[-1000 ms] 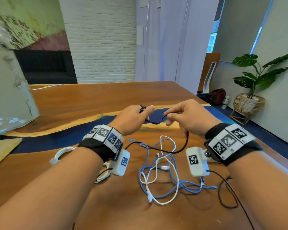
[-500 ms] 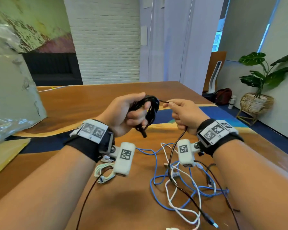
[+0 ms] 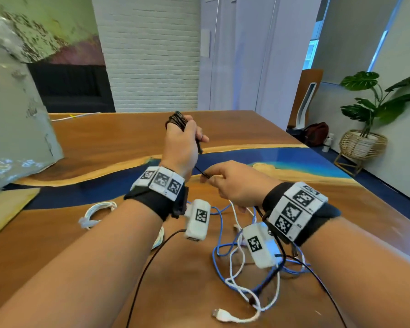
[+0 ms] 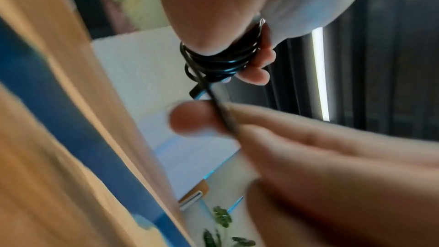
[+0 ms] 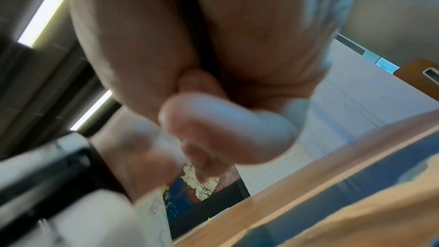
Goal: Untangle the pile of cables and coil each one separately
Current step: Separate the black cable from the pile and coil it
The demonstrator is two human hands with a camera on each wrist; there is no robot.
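— Around the fingers of the left hand (image 3: 180, 143): black cable (image 4: 221, 61), wound in several tight loops, gripped with curled fingers, raised above the table (image 3: 118, 138). Plug end hanging just below those fingers.

— And the free strand?

— Running taut from the coil down to the right hand (image 3: 232, 185); pinched there between thumb and fingertips (image 4: 190, 119), just beside the left wrist. Blurred in the right wrist view, so nothing more to tell from it.

— Beneath the hands?

— Blue cable (image 3: 219, 254) and white cable (image 3: 240, 292), looped loosely over one another on the wood, under the right wrist. White plug (image 3: 219, 314) lying nearest the body, well apart from any fingers.

— To the left of the fingers?

— Coiled white cable (image 3: 97, 213), lying on the table beside the left forearm, untouched. Second pale coil partly hidden under that forearm.

— Farther out?

— Blue band (image 3: 294, 162) across the tabletop beyond the fingertips. Crinkled silver sheet (image 3: 14, 129) at the far left. Potted plant (image 3: 369, 110) in a woven basket on the floor at the far right, past the table edge.
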